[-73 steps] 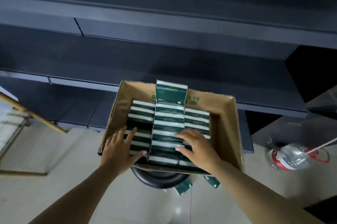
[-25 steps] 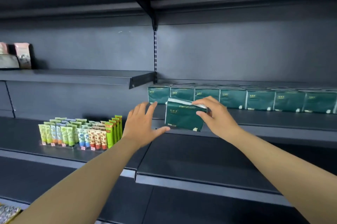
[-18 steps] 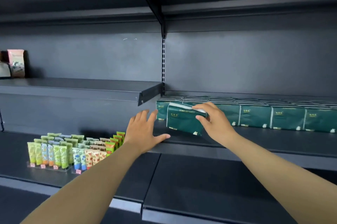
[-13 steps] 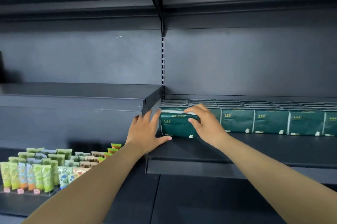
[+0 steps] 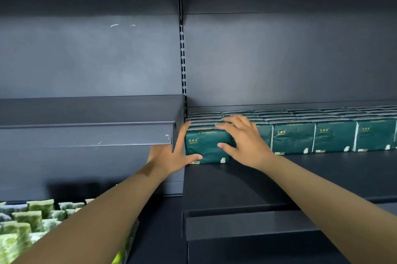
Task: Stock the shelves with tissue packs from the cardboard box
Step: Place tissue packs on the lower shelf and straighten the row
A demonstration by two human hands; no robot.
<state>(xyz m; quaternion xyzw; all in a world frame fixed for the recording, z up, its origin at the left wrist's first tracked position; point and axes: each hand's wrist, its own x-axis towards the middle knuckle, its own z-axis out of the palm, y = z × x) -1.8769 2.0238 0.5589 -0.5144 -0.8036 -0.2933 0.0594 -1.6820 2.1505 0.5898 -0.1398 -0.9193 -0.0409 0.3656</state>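
Since half a second ago the green tissue pack (image 5: 207, 145) has gone from being lowered to standing upright on the right-hand shelf (image 5: 236, 180), at the left end of the row of tissue packs (image 5: 333, 137), hard against the shelf's left edge and touching the pack to its right. The right hand (image 5: 242, 141) has slid from gripping its top corner to lying over its right side, fingers fairly straight across the top and thumb pressed on the front face. The left hand (image 5: 174, 156) stays spread wide at the pack's left side, thumb along its lower front edge, fingers up beside the end of the left shelf (image 5: 86, 132). The row runs several packs deep toward the back panel. Lower left, blurred green tubes (image 5: 25, 223) stand on a lower shelf.
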